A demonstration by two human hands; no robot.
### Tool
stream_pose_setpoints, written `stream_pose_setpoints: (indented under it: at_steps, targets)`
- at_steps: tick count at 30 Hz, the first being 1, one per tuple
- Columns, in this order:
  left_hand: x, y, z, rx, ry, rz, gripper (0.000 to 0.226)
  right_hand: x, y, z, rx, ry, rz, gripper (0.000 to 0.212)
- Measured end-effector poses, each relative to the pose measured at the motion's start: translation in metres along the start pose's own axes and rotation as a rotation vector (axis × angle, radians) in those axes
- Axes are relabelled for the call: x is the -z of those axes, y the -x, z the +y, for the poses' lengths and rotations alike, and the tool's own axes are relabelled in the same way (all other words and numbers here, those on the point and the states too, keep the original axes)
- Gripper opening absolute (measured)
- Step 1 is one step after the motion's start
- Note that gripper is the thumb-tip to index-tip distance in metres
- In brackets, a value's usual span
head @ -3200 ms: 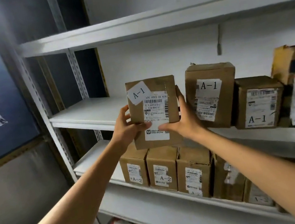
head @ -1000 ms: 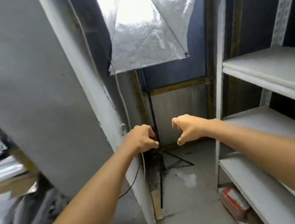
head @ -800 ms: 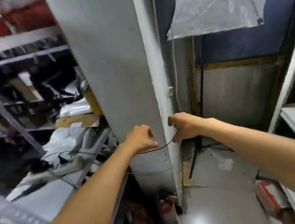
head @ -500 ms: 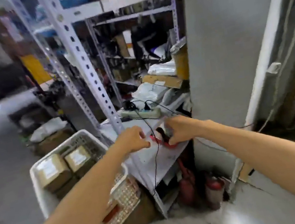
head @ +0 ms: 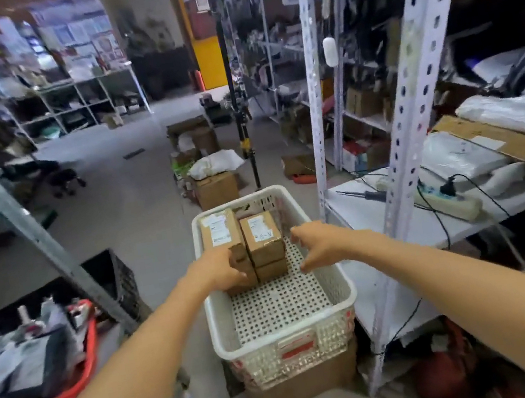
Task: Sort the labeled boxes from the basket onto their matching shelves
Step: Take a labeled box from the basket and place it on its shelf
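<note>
1. Now the person is leaning over the basket (head: 294, 353), which is sitting on a carton (head: 303, 391) beside a rack (head: 413, 125). The boxes left to sort are standing in two stacks against its far wall.
2. The left hand (head: 217, 272) is touching the near face of the left stack (head: 219, 230). Its fingertips are lying out of sight, so I cannot tell whether it is gripping yet. The right hand (head: 314, 245) is hovering just beside the right stack (head: 262, 237), fingers spread and relaxed, holding nothing.
3. Toppling is looking like the nearest risk. The stacks are touching each other, so dragging one box out sideways or with one hand could be pulling its neighbour over.
4. Mis-sorting is the next. The labels are reading as blurs from here, so the code is needing a proper look once a box is lifted, or it may be heading for the wrong shelf.
5. Tipping is also possible. The basket is perching on the carton, not on the floor, so leaning on its rim could be rocking it.
6. Compared with about three seconds ago, both hands are no longer holding an A-1 box at the shelf of A-1 boxes, and that shelf is now out of view. Half a second ago the basket was lying low on the left and both hands were curled in front of the rack. Now it is lying dead ahead with the hands reaching inside it.
</note>
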State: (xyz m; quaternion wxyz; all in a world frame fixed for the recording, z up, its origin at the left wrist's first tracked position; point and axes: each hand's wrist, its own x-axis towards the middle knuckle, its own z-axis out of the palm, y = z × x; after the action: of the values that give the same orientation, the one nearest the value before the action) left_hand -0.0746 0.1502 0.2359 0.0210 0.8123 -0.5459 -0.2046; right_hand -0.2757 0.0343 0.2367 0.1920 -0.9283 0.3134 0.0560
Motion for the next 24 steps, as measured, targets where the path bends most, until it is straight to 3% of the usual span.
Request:
stream_pose_setpoints:
  at_steps: [12, 18, 24]
  targets:
    - [0.006, -0.107, -0.096, 0.119, 0.121, -0.113, 0.043, -0.022, -0.155, -0.004, -0.05, -0.043, -0.164, 0.055]
    - [0.026, -0.168, -0.113, 0.203, 0.174, -0.103, 0.048, -0.009, -0.225, 0.022, -0.012, 0.042, -0.203, 0.048]
    - [0.036, -0.23, -0.115, 0.278, 0.183, -0.085, 0.054, -0.003, -0.293, 0.055, 0.022, 0.066, -0.251, 0.059]
